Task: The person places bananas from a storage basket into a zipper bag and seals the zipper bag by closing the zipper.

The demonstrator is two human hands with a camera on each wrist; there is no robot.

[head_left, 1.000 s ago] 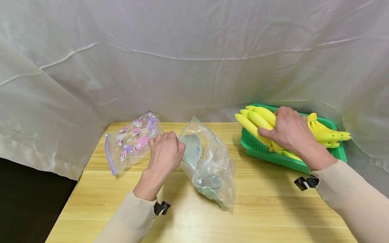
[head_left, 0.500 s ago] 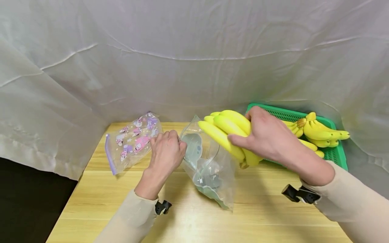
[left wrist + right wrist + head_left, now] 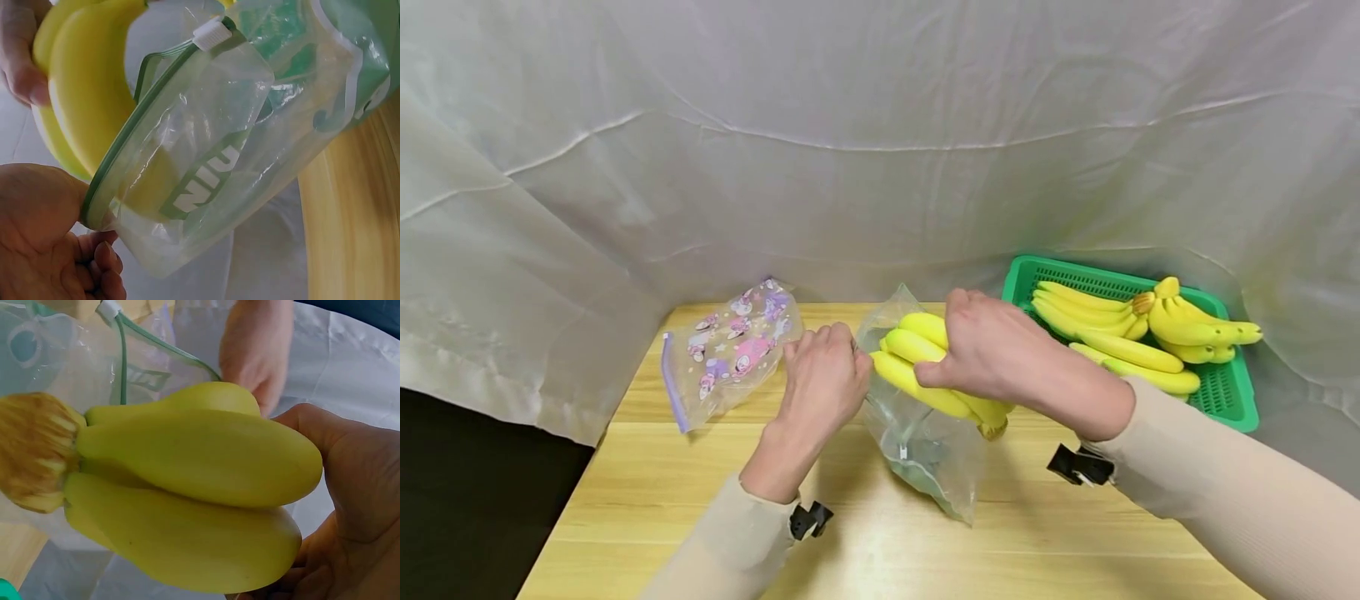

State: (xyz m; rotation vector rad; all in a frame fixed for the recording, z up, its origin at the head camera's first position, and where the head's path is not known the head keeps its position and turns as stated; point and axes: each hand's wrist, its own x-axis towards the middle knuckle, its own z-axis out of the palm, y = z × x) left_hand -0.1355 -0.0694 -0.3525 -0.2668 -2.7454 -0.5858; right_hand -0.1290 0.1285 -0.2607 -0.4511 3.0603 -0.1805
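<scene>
A bunch of bananas is gripped in my right hand over the mouth of a clear zip bag with green trim. In the left wrist view the bananas partly pass behind the bag's green zip edge, where a white slider shows. My left hand pinches the bag's rim at its left side, curled fingers seen below the edge in that wrist view. The right wrist view shows the bunch's brown stem end pointing away from the palm.
A green basket at the back right holds more bananas. A clear bag with pink cartoon prints and a purple zip lies flat at the left. A grey cloth hangs behind the wooden table.
My right hand has lifted the banana bunch from the basket and carried it left to the green-trimmed bag. My left hand keeps its hold on the rim, shifted slightly right.
</scene>
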